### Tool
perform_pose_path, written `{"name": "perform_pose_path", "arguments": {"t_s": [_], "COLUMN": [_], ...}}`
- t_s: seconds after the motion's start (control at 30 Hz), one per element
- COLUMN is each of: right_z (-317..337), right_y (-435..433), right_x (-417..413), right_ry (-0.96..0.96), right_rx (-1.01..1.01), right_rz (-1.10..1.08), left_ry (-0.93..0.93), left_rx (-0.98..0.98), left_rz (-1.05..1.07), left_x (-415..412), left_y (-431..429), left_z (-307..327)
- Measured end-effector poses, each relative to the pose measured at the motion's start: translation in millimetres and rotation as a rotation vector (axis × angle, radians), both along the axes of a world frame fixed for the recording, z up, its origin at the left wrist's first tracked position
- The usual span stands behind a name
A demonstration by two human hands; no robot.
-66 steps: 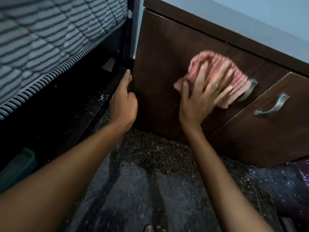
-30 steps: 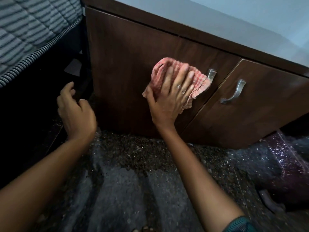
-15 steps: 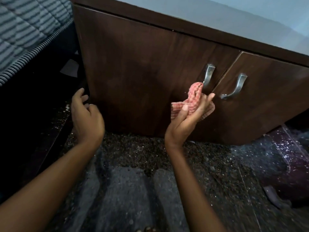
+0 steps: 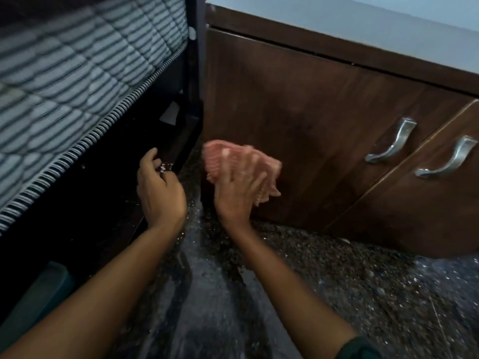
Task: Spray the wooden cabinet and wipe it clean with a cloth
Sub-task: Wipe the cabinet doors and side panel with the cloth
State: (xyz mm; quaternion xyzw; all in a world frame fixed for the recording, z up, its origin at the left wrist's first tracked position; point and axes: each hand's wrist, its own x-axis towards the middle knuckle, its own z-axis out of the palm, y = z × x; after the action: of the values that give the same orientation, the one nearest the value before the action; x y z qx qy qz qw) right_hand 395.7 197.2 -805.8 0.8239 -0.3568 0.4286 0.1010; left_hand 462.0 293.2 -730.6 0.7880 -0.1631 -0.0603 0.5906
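The pink cloth [image 4: 233, 156] is now pressed on the wooden cabinet [image 4: 324, 112], low down on the left door and close to that door's left edge. That spot is a little left of the middle of the frame. Half a second ago the cloth was bunched up and lifted off the wood, near the two metal handles [image 4: 391, 145]. So it has been carried across the door and put down on a new part.

The cloth is held flat by the right hand [image 4: 237, 189]. Its fingers are spread out and laid straight on the cloth, not curled round it. The hand and cloth are blurred, so a fast rub is likely being made.

The left hand [image 4: 159, 193] is held in the air at the middle left of the frame, beside the dark bed frame [image 4: 190, 130]. Its fingers are loosely bent and nothing is held in them. The cabinet is not touched by it. It was in much the same place before.

No spray bottle can be seen. A darker patch is seen on the door above the cloth. It may be wet, but that cannot be told for sure.

The part by the handles seems to have been wiped, and the lower left corner is being done now. The right door, at the right edge of the frame, may be left to wipe.
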Motion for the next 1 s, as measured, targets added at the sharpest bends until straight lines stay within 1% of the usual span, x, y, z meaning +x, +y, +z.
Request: {"name": "perform_pose_path", "arguments": {"t_s": [0.1, 0.17, 0.23, 0.27, 0.33, 0.4, 0.53, 0.63, 0.7, 0.83, 0.93, 1.0], "right_z": [-0.1, -11.1, -24.8, -28.1, -25.7, -16.8, 19.4, 17.8, 5.1, -12.8, -15.8, -14.4], "right_y": [-14.5, -32.4, -52.9, -59.5, -70.8, -80.8, -92.4, -96.9, -100.1, -107.1, -109.0, -104.3], "right_x": [-14.3, -38.3, -73.0, -93.3, -136.6, -175.4, -227.5, -248.5, -265.1, -313.5, -352.4, -375.5], "right_ry": [0.471, 0.744, 0.917, 0.964, 0.966, 0.9, 0.734, 0.632, 0.683, 0.946, 1.093, 1.121], "right_rx": [-0.227, -0.296, -0.219, -0.153, -0.082, -0.15, -0.324, -0.352, -0.344, -0.257, -0.107, -0.024], "right_rz": [0.357, 0.531, 0.658, 0.664, 0.596, 0.487, 0.191, 0.035, 0.052, 0.152, 0.097, -0.001], "left_ry": [0.002, -0.025, -0.07, -0.109, -0.242, -0.347, -0.447, -0.488, -0.477, -0.483, -0.454, -0.431], "left_rx": [0.011, 0.009, 0.003, 0.011, 0.071, 0.145, 0.191, 0.197, 0.223, 0.26, 0.293, 0.315], "left_rz": [0.024, 0.027, 0.006, -0.031, -0.164, -0.336, -0.64, -0.793, -0.874, -0.967, -1.002, -1.015], "left_x": [8.6, 7.7, -2.8, -10.5, -31.2, -53.5, -93.2, -114.4, -122.6, -127.9, -127.0, -126.3], "left_y": [3.1, 4.6, 4.0, 5.1, 3.2, -2.3, -24.4, -35.4, -39.7, -45.9, -48.4, -49.6], "left_z": [-6.6, -9.5, -8.7, -7.7, -7.2, -9.5, -14.9, -19.4, -22.7, -30.7, -36.6, -38.2]}}
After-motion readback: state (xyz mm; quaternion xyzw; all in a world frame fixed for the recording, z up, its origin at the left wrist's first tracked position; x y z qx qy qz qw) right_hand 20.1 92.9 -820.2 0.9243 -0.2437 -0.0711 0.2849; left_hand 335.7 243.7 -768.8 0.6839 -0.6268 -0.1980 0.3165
